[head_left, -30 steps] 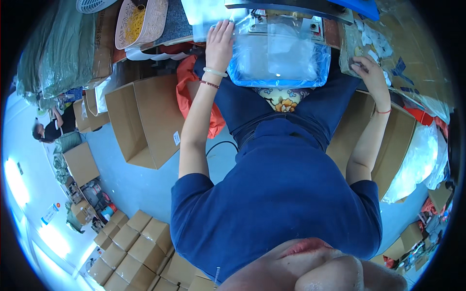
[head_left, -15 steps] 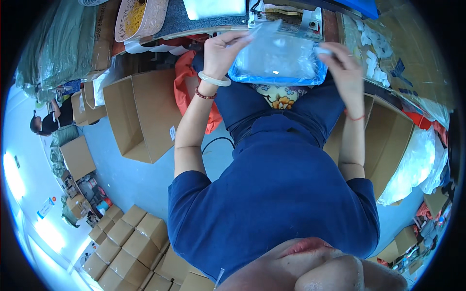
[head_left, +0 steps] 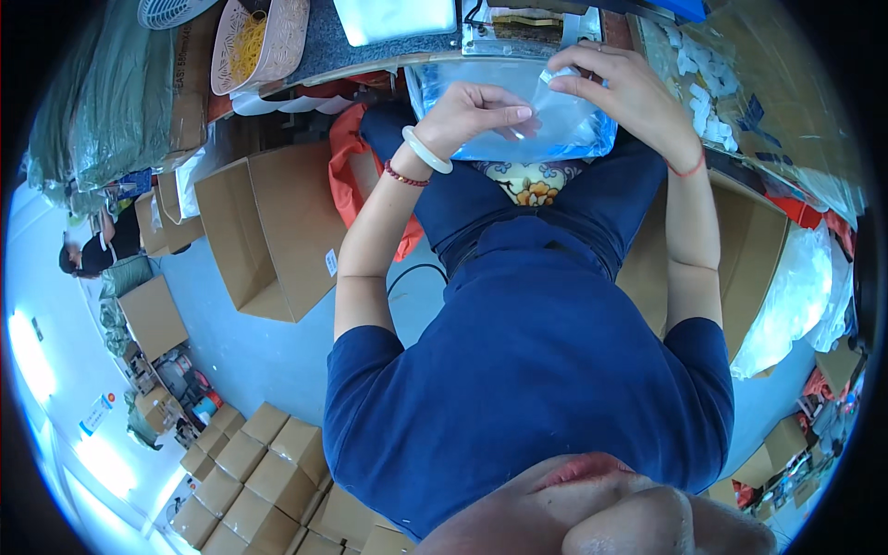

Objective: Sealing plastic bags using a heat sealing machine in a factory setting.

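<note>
My left hand (head_left: 476, 116) is closed, thumb against fingers, at the edge of a small clear plastic bag (head_left: 558, 113). Between the thumb and fingers of my right hand (head_left: 622, 91) is a small white piece (head_left: 552, 76), held right at the bag's upper end; its exact kind is too small to tell. Below both hands, in my lap against the table edge, lies a larger clear bag with a blue border (head_left: 495, 148). The contents of the small bag cannot be made out.
On the table stand a pink basket of yellow rubber bands (head_left: 294, 44), a white pad (head_left: 393, 20) and a metal device (head_left: 527, 35). Several white pieces (head_left: 708, 116) lie at the right. Open cartons (head_left: 305, 217) flank my legs; stacked boxes (head_left: 268, 476) stand at lower left.
My right hand has moved left and up, bringing the white piece to the small bag. My left hand has moved right and lower, with the bag now between both hands.
</note>
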`<act>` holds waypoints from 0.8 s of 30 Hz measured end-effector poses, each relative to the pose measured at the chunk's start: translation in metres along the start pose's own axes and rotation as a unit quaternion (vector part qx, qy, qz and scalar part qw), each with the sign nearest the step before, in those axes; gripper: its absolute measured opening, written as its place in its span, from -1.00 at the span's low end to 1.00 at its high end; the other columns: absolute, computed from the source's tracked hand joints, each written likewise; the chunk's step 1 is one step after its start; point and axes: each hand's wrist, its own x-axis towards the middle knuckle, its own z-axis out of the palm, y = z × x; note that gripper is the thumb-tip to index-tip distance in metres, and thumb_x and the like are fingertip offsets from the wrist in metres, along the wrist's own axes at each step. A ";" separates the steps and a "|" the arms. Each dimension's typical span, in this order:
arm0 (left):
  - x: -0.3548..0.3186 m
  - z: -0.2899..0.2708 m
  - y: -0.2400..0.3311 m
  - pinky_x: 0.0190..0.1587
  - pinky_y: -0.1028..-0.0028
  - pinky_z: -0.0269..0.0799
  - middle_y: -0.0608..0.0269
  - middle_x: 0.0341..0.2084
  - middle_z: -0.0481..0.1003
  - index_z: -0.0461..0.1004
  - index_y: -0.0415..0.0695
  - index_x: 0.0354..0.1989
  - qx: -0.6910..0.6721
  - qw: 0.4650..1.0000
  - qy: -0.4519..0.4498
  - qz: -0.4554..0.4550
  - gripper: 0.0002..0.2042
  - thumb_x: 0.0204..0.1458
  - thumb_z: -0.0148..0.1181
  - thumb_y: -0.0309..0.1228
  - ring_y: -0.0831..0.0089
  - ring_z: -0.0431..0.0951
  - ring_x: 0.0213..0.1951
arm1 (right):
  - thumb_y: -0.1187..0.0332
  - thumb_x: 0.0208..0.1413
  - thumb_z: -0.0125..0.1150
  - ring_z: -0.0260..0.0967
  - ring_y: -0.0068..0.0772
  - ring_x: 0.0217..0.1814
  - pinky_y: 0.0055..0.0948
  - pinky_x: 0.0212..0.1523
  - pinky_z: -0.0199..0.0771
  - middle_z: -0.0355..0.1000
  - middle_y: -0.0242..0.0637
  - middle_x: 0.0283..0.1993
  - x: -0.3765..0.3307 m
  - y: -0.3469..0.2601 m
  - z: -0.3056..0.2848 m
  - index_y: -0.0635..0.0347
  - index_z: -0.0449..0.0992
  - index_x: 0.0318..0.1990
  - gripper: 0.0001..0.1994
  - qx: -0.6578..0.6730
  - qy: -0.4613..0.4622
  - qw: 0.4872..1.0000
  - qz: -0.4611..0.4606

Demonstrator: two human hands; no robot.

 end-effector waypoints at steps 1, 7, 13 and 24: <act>0.005 -0.001 -0.004 -0.12 0.52 0.52 0.13 -0.28 0.63 0.59 -0.32 -0.15 0.007 1.000 0.000 -0.019 -0.78 0.15 0.22 -0.41 0.44 0.62 -0.25 | 0.20 0.15 0.24 0.49 -0.31 -0.14 -0.40 -0.12 0.43 0.53 -0.21 -0.10 0.002 0.007 0.002 0.20 0.54 -0.07 -0.70 0.044 -0.026 0.998 0.037; 0.057 -0.014 -0.016 -0.07 0.40 0.57 0.07 -0.16 0.58 0.52 -0.35 -0.07 -0.288 0.956 0.052 -0.010 -0.76 0.18 0.15 -0.45 0.37 0.58 -0.08 | 0.16 0.22 0.13 0.53 -0.07 -0.16 -0.21 -0.16 0.49 0.54 -0.19 -0.10 -0.036 0.046 -0.020 0.11 0.50 0.00 -0.70 -0.308 0.245 0.906 0.156; 0.057 -0.016 -0.020 -0.05 0.39 0.57 0.09 -0.15 0.59 0.52 -0.33 -0.06 -0.166 0.982 0.093 -0.022 -0.73 0.16 0.20 -0.39 0.31 0.61 -0.09 | 0.28 0.18 0.13 0.42 0.04 -0.08 -0.12 -0.13 0.45 0.47 -0.14 -0.09 -0.074 0.116 -0.004 0.04 0.53 -0.11 -0.82 -0.400 0.235 0.858 0.221; 0.039 -0.102 -0.049 0.29 0.16 0.16 0.11 0.04 0.50 0.47 -0.11 0.06 0.693 0.564 0.340 0.293 -0.59 0.04 0.27 -0.24 0.18 0.41 0.18 | 0.28 0.21 0.11 0.41 0.02 0.00 -0.13 -0.06 0.46 0.42 -0.16 0.04 -0.064 0.150 0.006 -0.06 0.48 0.07 -0.72 -0.311 0.278 0.884 0.209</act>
